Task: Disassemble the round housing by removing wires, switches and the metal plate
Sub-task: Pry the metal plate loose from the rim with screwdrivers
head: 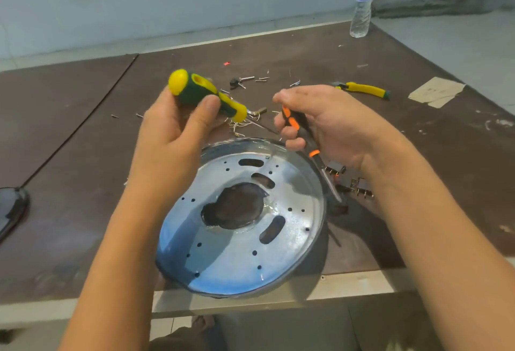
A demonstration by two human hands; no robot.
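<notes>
The round housing, a shallow silver metal dish with slots, small holes and a dark central opening, lies at the table's front edge and overhangs it slightly. Above its far left side my left hand grips a green and yellow screwdriver, its shaft pointing right and down. My right hand holds a thinner black and orange screwdriver whose blade points down past the housing's right rim. Small switch parts with metal pins lie on the table right of the housing, partly behind my right wrist.
Loose screws and wire bits are scattered on the brown table behind my hands. Yellow-handled pliers lie at right rear, beside a scrap of cardboard. A water bottle stands at the far edge. A dark round object sits at left.
</notes>
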